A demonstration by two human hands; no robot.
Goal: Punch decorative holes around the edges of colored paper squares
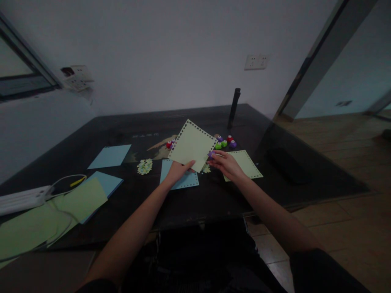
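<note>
My left hand (179, 173) grips a pale yellow sheet of paper (193, 143) by its lower corner, thumb on top. Small punched holes run along several of the sheet's edges. At its right edge my right hand (227, 165) closes its fingers around a small purple craft punch (211, 154). Whether the paper sits inside the punch's slot is too small to tell. Beneath the held sheet lies a blue sheet with punched edges (186, 182). Another yellow punched sheet (247, 162) rests under and beside my right hand. More small punches, among them a green one (224, 143) and a red one (230, 138), stand behind.
A pile of paper cutouts (144, 166) lies left of the blue sheet. Farther left are a blue sheet (110, 156), stacked yellow paper (82, 199) and a white power strip (24, 200) with cables. A black upright object (234, 108) stands near the wall on the dark table (134, 211).
</note>
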